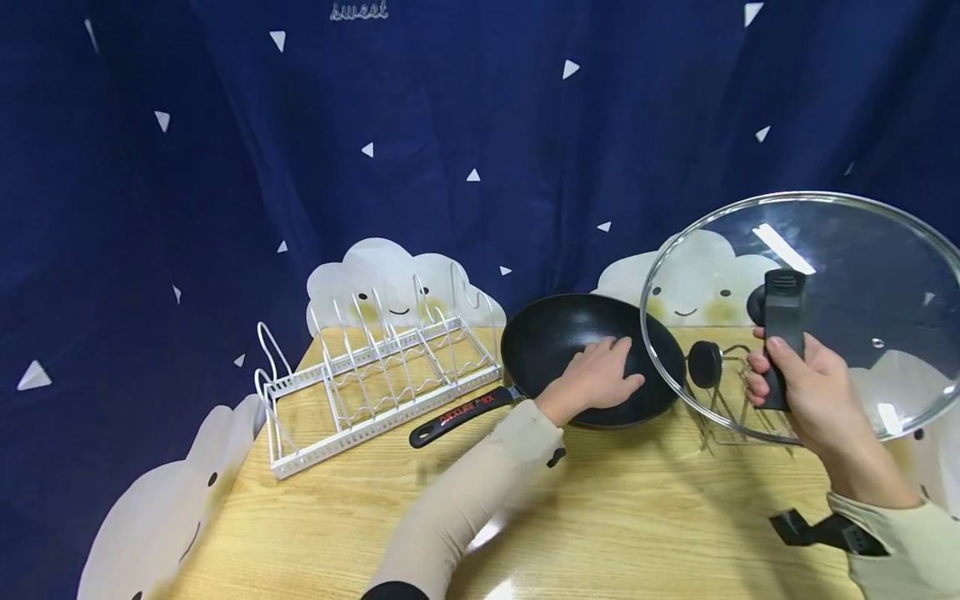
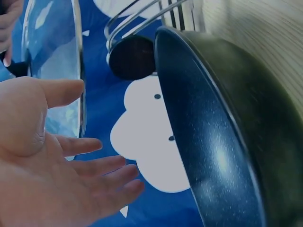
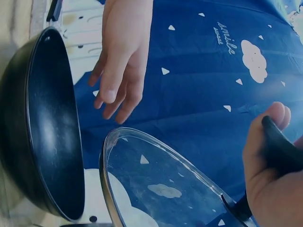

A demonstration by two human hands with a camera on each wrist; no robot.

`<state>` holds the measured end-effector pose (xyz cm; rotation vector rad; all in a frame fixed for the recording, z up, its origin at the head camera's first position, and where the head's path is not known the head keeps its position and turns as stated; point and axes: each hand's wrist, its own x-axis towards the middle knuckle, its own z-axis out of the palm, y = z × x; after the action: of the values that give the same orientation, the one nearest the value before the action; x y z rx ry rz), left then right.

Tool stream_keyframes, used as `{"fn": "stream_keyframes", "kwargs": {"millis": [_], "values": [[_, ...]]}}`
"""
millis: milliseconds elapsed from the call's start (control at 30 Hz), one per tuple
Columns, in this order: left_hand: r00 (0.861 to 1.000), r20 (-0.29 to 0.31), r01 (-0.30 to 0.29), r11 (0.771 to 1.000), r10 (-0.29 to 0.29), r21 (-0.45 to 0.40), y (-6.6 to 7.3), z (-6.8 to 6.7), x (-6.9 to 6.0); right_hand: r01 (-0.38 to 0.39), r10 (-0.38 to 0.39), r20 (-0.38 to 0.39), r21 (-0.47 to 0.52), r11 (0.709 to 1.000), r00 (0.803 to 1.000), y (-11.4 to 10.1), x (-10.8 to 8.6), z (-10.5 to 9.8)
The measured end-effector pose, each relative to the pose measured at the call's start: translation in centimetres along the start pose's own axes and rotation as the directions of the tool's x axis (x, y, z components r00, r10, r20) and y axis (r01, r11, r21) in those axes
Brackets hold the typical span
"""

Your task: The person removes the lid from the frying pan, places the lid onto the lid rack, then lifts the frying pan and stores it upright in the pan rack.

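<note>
A black wok (image 1: 543,337) sits on the wooden table, its long black handle (image 1: 472,410) with red lettering pointing to the front left. Over the wok's bowl my left hand (image 1: 596,377) is held with its fingers extended and nothing in it. In the left wrist view that hand's palm (image 2: 52,156) is apart from the wok's rim. My right hand (image 1: 821,396) grips the upright black handle (image 1: 783,333) of a large glass lid (image 1: 877,283). The lid is raised and tilted at the right of the wok, near my left fingertips in the right wrist view.
Left of the wok stands a white wire dish rack (image 1: 386,433) with upright dividers. Behind the lid's lower left part is a metal wire rack (image 1: 723,408), with a round black piece (image 1: 705,364) beside it. A dark blue curtain (image 1: 450,108) with white triangles hangs at the back.
</note>
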<state>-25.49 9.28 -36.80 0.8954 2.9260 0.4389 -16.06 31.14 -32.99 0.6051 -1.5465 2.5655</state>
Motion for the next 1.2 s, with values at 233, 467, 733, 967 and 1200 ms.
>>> {"fn": "stream_keyframes", "kwargs": {"millis": [233, 467, 733, 967, 1200], "values": [[0.999, 0.029, 0.019, 0.999, -0.020, 0.039, 2.2, 0.9, 2.4, 0.026, -0.027, -0.049, -0.031, 0.999, 0.998, -0.9, -0.7, -1.5], [0.995, 0.101, 0.003, 0.998, -0.009, 0.056, 4.1, 1.9, 4.1, -0.023, -0.021, -0.158, -0.273, 0.962, 0.987, -1.5, -1.5, -3.1], [0.991, 0.132, 0.011, 0.996, -0.022, 0.086, 5.1, 3.1, 5.8, -0.050, -0.043, -0.221, -0.399, 0.916, 0.974, -1.8, -2.3, -4.5], [0.991, 0.126, 0.040, 0.996, -0.050, 0.083, 6.0, 4.3, 7.0, -0.093, -0.070, -0.313, -0.477, 0.874, 0.947, -2.2, -2.3, -4.8], [0.991, 0.121, 0.040, 0.996, -0.049, 0.078, 7.2, 4.7, 8.5, -0.122, -0.086, -0.369, -0.504, 0.855, 0.925, -2.3, -2.4, -4.8]]}}
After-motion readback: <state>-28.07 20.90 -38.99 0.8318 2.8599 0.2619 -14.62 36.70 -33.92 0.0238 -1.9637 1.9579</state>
